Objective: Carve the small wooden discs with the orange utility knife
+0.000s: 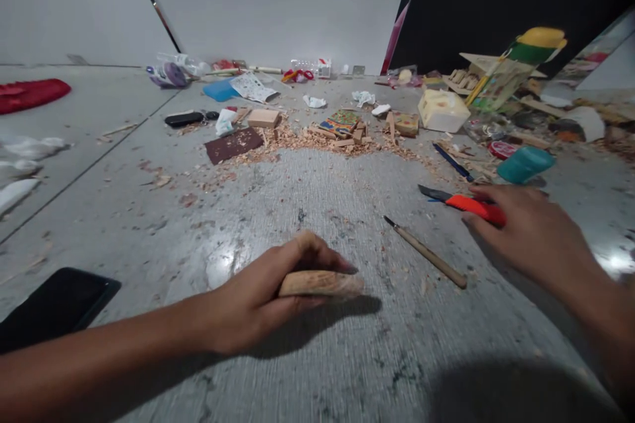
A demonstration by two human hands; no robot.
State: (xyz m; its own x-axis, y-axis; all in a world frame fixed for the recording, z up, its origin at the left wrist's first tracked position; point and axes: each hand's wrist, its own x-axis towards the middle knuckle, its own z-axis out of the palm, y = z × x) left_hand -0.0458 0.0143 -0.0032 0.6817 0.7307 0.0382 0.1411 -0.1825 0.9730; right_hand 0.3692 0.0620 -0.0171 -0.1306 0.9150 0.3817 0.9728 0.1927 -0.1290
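Observation:
My left hand (262, 301) grips a pale, rounded piece of carved wood (322, 284) low over the floor, thumb below it and fingers curled over the top. At the right, my right hand (533, 228) is closed around the red-orange handle of a knife (476, 207), its dark blade pointing left. Between the two hands lies a wood-carving chisel (429, 253) with a thin wooden handle and a dark tip. A dark blue pen-like tool (452, 162) rests just beyond the knife.
Wood shavings (297, 139) spread across the grey floor, around a wooden block (264, 118) and brown sandpaper (233, 145). A black phone (59, 304) lies at left. Near my right hand are a teal object (526, 164) and a red lid (502, 149); a bottle (516, 69) stands behind.

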